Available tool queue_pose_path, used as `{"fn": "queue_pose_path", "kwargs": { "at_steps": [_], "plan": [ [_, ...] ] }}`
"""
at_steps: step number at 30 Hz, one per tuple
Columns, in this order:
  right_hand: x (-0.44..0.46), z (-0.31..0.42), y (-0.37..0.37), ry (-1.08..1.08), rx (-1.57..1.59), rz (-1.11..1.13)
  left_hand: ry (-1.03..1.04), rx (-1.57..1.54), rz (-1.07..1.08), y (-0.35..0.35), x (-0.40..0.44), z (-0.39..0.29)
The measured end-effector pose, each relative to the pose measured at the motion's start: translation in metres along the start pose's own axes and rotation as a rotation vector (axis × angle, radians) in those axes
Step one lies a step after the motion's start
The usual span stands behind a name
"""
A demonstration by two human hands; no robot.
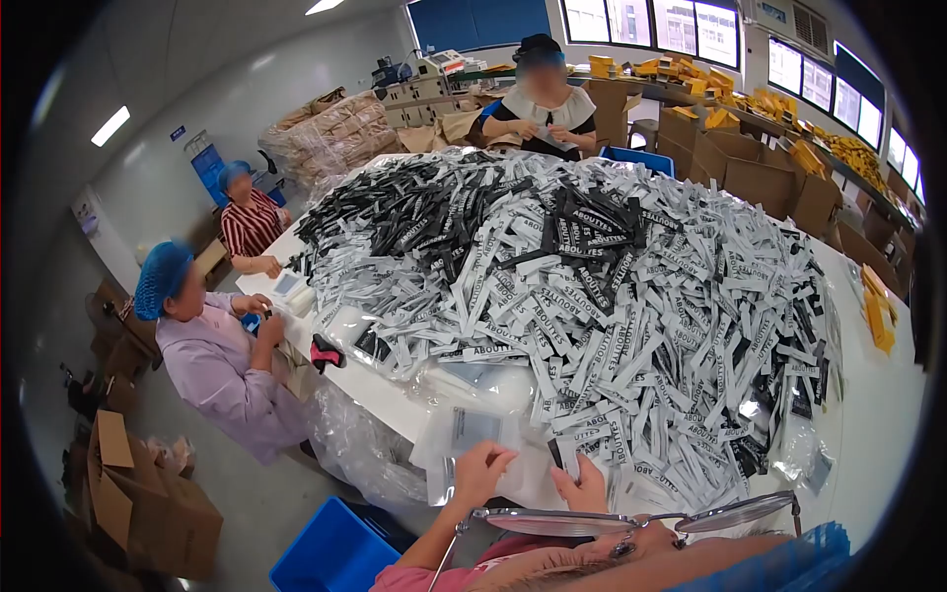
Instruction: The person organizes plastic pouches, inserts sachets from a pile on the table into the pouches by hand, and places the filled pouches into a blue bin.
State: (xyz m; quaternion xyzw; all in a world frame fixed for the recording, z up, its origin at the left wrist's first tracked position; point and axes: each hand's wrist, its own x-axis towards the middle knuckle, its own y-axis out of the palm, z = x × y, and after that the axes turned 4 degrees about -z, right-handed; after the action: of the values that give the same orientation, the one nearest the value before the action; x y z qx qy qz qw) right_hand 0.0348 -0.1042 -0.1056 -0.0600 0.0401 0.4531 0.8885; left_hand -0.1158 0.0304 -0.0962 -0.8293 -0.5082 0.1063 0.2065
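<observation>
My left hand (481, 474) is at the table's near edge, thumb and fingertips pressed together; what it pinches, if anything, is too small to tell. Just right of it, my right hand (582, 485) holds black and white sachets (565, 454) upright between thumb and fingers. Beside my left hand lies a clear plastic bag with a grey panel (475, 426). A large heap of white and black printed sachets (592, 340) spreads over the white table (846, 434) beyond my hands.
A blue bin (335, 553) stands below the near edge, by crumpled plastic (360, 449). Co-workers sit at the left (212, 355), far left (252, 217) and far side (543, 99). A red and black object (327, 353) lies on the left edge. Cardboard boxes (158, 513) stand lower left.
</observation>
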Motion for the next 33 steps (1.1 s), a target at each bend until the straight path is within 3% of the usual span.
{"fn": "queue_pose_path", "kwargs": {
  "at_steps": [3, 8, 11, 12, 15, 18, 21, 24, 27, 30, 33],
  "plan": [
    [0.006, 0.011, 0.014, -0.111, 0.112, -0.06, -0.012, -0.12, -0.055, 0.008, 0.001, -0.007],
    [0.02, 0.02, 0.02, -0.16, 0.129, 0.064, 0.025, -0.211, -0.009, 0.007, -0.006, -0.03],
    [0.018, 0.024, 0.02, -0.246, 0.187, 0.111, 0.202, -0.317, 0.014, 0.007, -0.014, -0.049],
    [0.015, 0.026, 0.02, -0.268, 0.203, 0.124, 0.141, -0.382, 0.057, 0.009, -0.015, -0.044],
    [0.011, 0.032, 0.01, -0.304, 0.293, 0.145, 0.263, -0.627, 0.147, 0.015, -0.016, -0.049],
    [0.005, 0.047, -0.006, -0.384, 0.168, 0.209, 0.26, -0.815, 0.275, 0.018, -0.018, -0.051],
    [-0.003, 0.055, -0.012, -0.361, 0.27, 0.216, 0.283, -0.928, 0.374, 0.019, -0.018, -0.057],
    [-0.008, 0.06, -0.013, -0.366, 0.212, 0.115, 0.338, -0.911, 0.353, 0.026, -0.019, -0.076],
    [-0.015, 0.062, -0.021, -0.344, 0.22, 0.03, 0.202, -0.915, 0.369, 0.031, -0.022, -0.089],
    [-0.013, 0.052, -0.035, -0.523, 0.091, -0.079, 0.33, -0.607, 0.313, 0.035, -0.02, -0.09],
    [-0.023, 0.053, -0.044, -0.276, -0.071, -0.158, 0.482, -0.255, 0.257, 0.038, -0.022, -0.103]
  ]
}}
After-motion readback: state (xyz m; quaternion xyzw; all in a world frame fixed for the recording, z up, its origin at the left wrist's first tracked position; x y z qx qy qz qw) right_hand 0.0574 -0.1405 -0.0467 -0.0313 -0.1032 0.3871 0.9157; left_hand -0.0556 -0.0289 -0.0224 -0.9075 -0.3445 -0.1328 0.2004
